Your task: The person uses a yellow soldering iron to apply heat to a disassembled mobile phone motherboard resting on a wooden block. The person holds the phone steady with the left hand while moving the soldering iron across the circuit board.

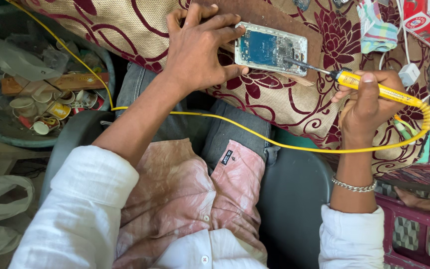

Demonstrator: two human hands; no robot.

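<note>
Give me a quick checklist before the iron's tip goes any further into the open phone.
1. Left hand steadying the opened white-framed phone with blue board: ok, fingers press its left edge.
2. Right hand gripping the yellow-handled soldering iron: ok, closed around the handle.
3. Metal tip on the board: ok, it lies over the phone's lower right corner; actual contact cannot tell.
4. Yellow cord free: not ok, it drapes across the lap and under the left forearm.
5. Tip hot: cannot tell.
6. Phone lying flat on the brown board: ok.
</note>
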